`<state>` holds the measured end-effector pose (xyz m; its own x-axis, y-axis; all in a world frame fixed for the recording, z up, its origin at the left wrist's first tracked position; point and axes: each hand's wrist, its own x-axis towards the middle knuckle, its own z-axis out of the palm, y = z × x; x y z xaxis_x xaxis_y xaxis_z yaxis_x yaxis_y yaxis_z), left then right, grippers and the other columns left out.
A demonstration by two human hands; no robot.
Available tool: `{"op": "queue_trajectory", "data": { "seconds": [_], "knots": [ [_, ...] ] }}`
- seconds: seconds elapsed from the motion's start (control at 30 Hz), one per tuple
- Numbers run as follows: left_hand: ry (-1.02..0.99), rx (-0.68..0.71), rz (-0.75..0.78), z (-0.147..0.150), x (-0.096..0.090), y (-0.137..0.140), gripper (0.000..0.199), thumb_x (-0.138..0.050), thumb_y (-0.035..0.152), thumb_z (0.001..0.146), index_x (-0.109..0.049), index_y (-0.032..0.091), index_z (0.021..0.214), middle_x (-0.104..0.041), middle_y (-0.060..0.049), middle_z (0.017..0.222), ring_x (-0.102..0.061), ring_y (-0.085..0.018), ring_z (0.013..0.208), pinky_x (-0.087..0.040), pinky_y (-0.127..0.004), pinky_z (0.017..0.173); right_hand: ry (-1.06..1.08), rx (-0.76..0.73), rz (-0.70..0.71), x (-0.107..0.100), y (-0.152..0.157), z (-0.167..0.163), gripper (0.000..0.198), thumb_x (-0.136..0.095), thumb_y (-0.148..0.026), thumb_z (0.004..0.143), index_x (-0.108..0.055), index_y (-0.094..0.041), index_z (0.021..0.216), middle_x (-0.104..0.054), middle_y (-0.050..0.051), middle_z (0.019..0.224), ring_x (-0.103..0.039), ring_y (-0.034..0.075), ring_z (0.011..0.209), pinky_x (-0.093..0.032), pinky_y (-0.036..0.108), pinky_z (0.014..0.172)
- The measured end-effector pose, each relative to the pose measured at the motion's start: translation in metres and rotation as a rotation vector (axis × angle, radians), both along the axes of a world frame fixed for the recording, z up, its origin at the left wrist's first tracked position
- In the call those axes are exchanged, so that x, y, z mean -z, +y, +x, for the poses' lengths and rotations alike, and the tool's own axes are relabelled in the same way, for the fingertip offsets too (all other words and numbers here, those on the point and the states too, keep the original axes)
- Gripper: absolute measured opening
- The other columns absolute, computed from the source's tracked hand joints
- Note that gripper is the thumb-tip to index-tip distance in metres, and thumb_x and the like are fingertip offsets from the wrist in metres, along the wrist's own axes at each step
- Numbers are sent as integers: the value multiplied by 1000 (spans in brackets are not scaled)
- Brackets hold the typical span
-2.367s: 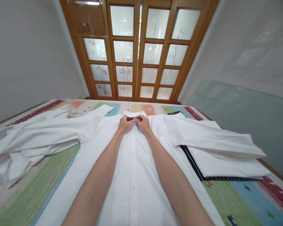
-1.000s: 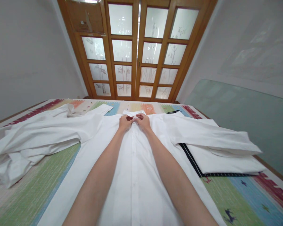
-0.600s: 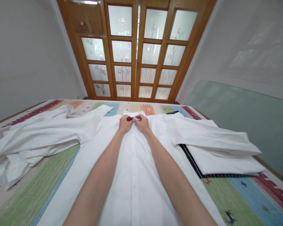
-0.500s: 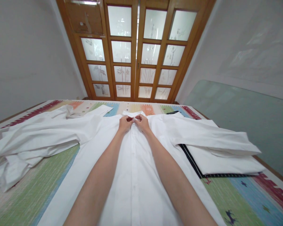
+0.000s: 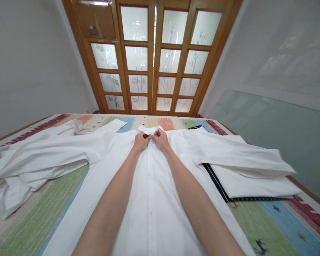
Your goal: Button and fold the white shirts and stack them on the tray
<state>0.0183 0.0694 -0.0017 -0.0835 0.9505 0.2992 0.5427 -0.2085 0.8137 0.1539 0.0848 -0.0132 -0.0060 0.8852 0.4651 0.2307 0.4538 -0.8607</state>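
A white button-front shirt lies face up and spread out, its collar at the far end and its sleeves out to both sides. My left hand pinches the cloth just below the collar on the left of the front opening. Close beside it, my right hand pinches the right side at the same spot. The fingertips of both hands almost meet at the neck. Whether a button sits between them is too small to make out. The placket runs down between my forearms.
Under the shirt is a colourful striped cloth. Another crumpled white garment lies at the left. A folded white garment with black striped edging sits under the right sleeve. A pale green board leans at the right, and wooden glazed doors stand behind.
Both hands stay at the collar. The fingers have shifted slightly, and the cloth at the neck opening now covers more of the dark red gap between them.
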Motion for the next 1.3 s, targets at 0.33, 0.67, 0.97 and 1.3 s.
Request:
{"op": "queue_trajectory", "data": {
  "seconds": [0.33, 0.67, 0.97, 1.3],
  "knots": [
    [-32, 63, 49, -4, 9, 7, 10, -71, 23, 73, -73, 15, 78, -76, -6, 80, -67, -19, 75, -54, -31, 75, 6, -5, 19, -1, -4, 0, 18, -60, -30, 67, -43, -24, 66, -49, -6, 59, -43, 13, 58, -36, 26, 58],
    [129, 85, 127, -1, 6, 3, 17, -60, 12, 76, -75, 14, 84, -76, -7, 92, -66, -20, 84, -51, -31, 83, -52, 8, 48, 0, -3, 1, 17, -57, -25, 66, -40, -25, 63, -46, -6, 58, -42, 14, 60, -35, 25, 58],
    [216, 43, 143, 6, 2, -1, 20, -56, 6, 77, -73, 14, 84, -73, -10, 94, -65, -22, 91, -49, -32, 87, -79, 2, 42, 0, -3, 1, 10, -54, -20, 63, -45, -24, 64, -50, -5, 59, -43, 14, 60, -36, 25, 59],
    [195, 67, 231, 7, 7, -1, 25, -52, 4, 79, -69, 15, 95, -72, -10, 99, -65, -21, 94, -48, -34, 92, -75, 9, 49, 1, -2, 0, 11, -49, -18, 65, -40, -25, 64, -46, -6, 58, -42, 14, 58, -34, 25, 58]
  ]
}}
